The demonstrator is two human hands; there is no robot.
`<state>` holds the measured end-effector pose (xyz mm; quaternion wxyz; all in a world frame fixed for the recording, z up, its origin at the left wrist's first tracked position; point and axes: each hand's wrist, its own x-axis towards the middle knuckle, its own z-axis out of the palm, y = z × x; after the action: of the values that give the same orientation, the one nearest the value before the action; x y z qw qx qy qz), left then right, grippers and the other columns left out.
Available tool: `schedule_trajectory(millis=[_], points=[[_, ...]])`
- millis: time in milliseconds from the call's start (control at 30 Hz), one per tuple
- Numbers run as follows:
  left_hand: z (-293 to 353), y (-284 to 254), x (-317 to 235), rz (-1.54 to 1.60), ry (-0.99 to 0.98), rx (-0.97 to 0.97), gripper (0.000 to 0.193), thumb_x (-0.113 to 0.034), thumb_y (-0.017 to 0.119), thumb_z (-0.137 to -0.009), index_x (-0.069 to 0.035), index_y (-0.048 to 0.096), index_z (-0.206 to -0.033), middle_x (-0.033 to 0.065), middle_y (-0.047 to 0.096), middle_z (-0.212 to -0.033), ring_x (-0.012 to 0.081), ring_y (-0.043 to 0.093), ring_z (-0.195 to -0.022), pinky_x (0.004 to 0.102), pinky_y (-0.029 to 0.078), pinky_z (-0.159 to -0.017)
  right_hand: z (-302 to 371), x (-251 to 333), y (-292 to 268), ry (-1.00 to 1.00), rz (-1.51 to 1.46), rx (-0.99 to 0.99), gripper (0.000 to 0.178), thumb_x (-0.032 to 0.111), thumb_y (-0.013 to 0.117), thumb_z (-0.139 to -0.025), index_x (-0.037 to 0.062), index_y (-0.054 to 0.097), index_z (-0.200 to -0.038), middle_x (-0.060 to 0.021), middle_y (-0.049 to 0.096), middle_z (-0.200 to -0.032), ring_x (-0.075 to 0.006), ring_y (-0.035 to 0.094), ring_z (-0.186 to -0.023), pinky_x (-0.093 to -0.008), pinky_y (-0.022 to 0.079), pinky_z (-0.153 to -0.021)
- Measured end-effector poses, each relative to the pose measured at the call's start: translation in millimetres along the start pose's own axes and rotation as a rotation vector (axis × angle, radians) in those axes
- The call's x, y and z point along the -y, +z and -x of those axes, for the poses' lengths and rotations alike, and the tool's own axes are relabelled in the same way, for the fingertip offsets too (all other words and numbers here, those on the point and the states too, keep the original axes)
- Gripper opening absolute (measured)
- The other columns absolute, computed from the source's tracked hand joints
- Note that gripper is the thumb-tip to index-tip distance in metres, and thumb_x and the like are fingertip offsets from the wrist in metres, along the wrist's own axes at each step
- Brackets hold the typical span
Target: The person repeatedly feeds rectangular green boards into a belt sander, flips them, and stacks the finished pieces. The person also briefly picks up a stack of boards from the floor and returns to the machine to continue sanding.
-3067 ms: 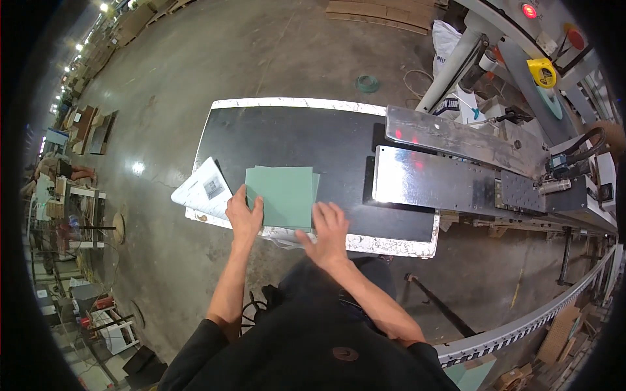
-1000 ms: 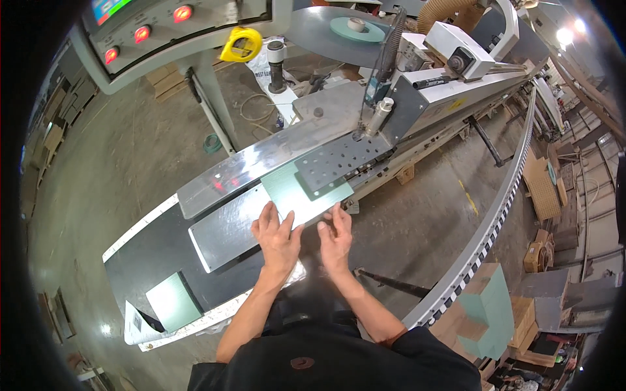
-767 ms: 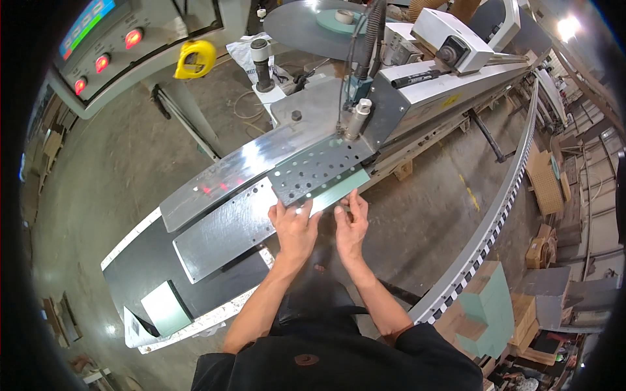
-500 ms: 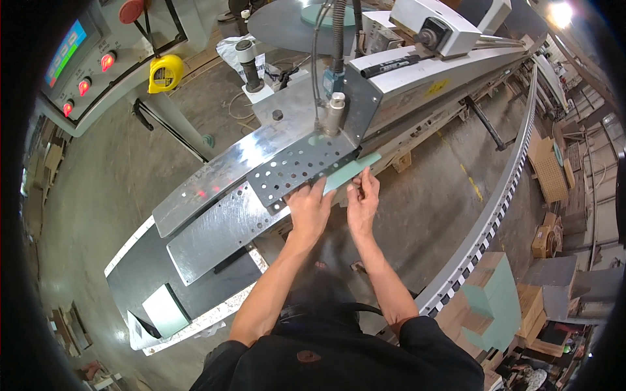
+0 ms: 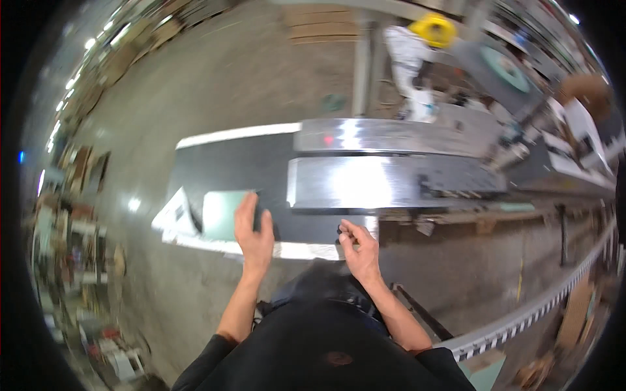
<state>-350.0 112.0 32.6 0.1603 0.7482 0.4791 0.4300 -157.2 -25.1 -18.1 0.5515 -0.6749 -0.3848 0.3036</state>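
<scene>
Both hands have left the machine (image 5: 554,171) since the earlier head picture and now stand around the lower middle of the frame. Same view: the green panel (image 5: 220,214) lies left of centre on the dark table (image 5: 228,156), to the left of both; it looks nearly square, without a clear long axis. Nearer is the left hand (image 5: 254,238), at the panel's right side, thumb wide of the fingers; blur hides any contact. Well apart, the right hand (image 5: 360,253) is narrow, fingers curled; whether it holds anything, I cannot tell.
</scene>
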Motion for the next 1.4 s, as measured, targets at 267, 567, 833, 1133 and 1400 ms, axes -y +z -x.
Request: schedule_trajectory(millis=[267,567,833,1133,1400], points=[[41,-95,202,-0.326,-0.361,0.051,0.053,-0.012,0.071,-0.085,0.005,0.055,-0.133,0.0288,0.053,-0.138,0.0437,0.047,-0.128,0.0528,0.036,-0.109,20,9,189,-0.382,0.387,0.313,0.065,0.012,0.071,-0.085,-0.0114,0.045,-0.14,-0.0273,0.053,-0.136,-0.0441,0.045,-0.129,-0.0495,0.037,-0.109],[51,-94,178,0.025,-0.542,-0.062,0.04,-0.011,0.076,-0.082,0.005,0.068,-0.118,0.0211,0.064,-0.122,0.034,0.059,-0.115,0.041,0.047,-0.098,24,35,231,-0.047,-0.206,0.153,0.061,0.004,0.061,-0.091,-0.006,0.041,-0.148,-0.026,0.041,-0.153,-0.0402,0.041,-0.141,-0.0412,0.036,-0.115],[23,-101,52,0.27,-0.277,0.007,0.043,-0.008,0.077,-0.085,0.004,0.065,-0.125,0.0172,0.058,-0.131,0.0273,0.057,-0.119,0.0363,0.045,-0.101,47,75,136,-0.246,-0.001,-0.108,0.058,-0.003,0.065,-0.089,-0.0037,0.049,-0.145,-0.0226,0.047,-0.151,-0.0326,0.045,-0.141,-0.0395,0.036,-0.115],[4,14,-3,0.312,-0.034,0.313,0.049,-0.015,0.083,-0.076,0.001,0.069,-0.12,0.0197,0.056,-0.133,0.033,0.054,-0.118,0.0413,0.046,-0.1,7,27,23,-0.167,0.069,-0.416,0.046,0.002,0.07,-0.087,-0.001,0.063,-0.132,-0.0186,0.057,-0.14,-0.0286,0.054,-0.13,-0.038,0.043,-0.109],[0,50,28,0.114,0.285,0.322,0.047,-0.009,0.081,-0.074,-0.002,0.069,-0.119,0.0203,0.058,-0.129,0.0391,0.051,-0.119,0.048,0.04,-0.102,-21,0,14,-0.414,0.45,-0.659,0.04,0.012,0.07,-0.088,0.0032,0.064,-0.126,-0.0139,0.061,-0.122,-0.0358,0.053,-0.11,-0.0465,0.042,-0.097]])
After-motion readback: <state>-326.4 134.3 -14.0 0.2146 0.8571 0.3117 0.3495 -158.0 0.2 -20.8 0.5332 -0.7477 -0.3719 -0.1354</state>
